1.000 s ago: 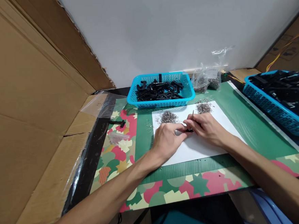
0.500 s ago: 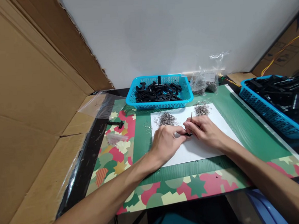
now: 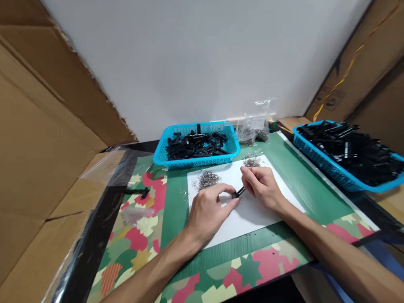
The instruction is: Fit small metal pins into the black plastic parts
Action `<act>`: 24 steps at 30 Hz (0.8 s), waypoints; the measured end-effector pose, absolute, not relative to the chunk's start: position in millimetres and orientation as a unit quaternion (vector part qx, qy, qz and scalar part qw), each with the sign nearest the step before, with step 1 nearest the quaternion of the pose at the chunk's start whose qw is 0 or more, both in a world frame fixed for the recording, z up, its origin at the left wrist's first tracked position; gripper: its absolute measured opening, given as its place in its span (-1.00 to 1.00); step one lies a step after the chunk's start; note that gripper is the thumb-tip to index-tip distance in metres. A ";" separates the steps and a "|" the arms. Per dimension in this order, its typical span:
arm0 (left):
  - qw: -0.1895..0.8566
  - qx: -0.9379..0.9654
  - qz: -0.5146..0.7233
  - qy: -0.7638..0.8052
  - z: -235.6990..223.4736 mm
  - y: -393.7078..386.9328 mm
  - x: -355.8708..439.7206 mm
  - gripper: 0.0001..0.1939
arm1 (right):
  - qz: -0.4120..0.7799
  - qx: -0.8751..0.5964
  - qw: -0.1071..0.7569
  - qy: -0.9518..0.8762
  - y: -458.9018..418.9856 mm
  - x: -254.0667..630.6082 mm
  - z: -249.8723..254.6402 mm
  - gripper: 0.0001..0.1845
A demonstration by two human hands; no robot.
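My left hand (image 3: pixel 209 210) rests on a white sheet of paper (image 3: pixel 224 226). Its thumb and forefinger pinch one end of a small, narrow black plastic part (image 3: pixel 238 193). Close by on the right, my right hand (image 3: pixel 262 186) is closed, fingertips pressed together around a thin rod-like tool that is mostly hidden in the grip. The black part's other end points toward this hand; whether they touch I cannot tell. Behind my left hand lies a pile of tiny metal pieces (image 3: pixel 209 179), and a second metal pile (image 3: pixel 251 161) sits just beyond my right hand.
A blue basket (image 3: pixel 196 162) of black plastic parts stands at the back, with clear bags (image 3: pixel 254 130) of metal pieces beside it. Another full blue basket (image 3: pixel 349 182) is on the right. At left lie a black piece (image 3: pixel 144 192) and a small plastic bag (image 3: pixel 137 214). Cardboard (image 3: pixel 24 136) walls the left side.
The view has turned to the right and tilted. My right hand has tipped, so the rod no longer stands upright in sight, and more of the black part shows between the hands.
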State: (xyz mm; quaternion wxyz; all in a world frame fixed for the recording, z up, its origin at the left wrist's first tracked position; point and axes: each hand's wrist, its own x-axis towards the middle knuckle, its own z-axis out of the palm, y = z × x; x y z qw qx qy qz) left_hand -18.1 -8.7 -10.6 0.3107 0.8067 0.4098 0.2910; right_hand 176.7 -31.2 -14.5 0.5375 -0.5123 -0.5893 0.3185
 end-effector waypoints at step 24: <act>0.079 0.928 0.358 0.060 5.2 -26.8 -9.7 -0.74 | 0.437 -0.491 0.611 -0.442 9.2 169.3 -35.3 -0.20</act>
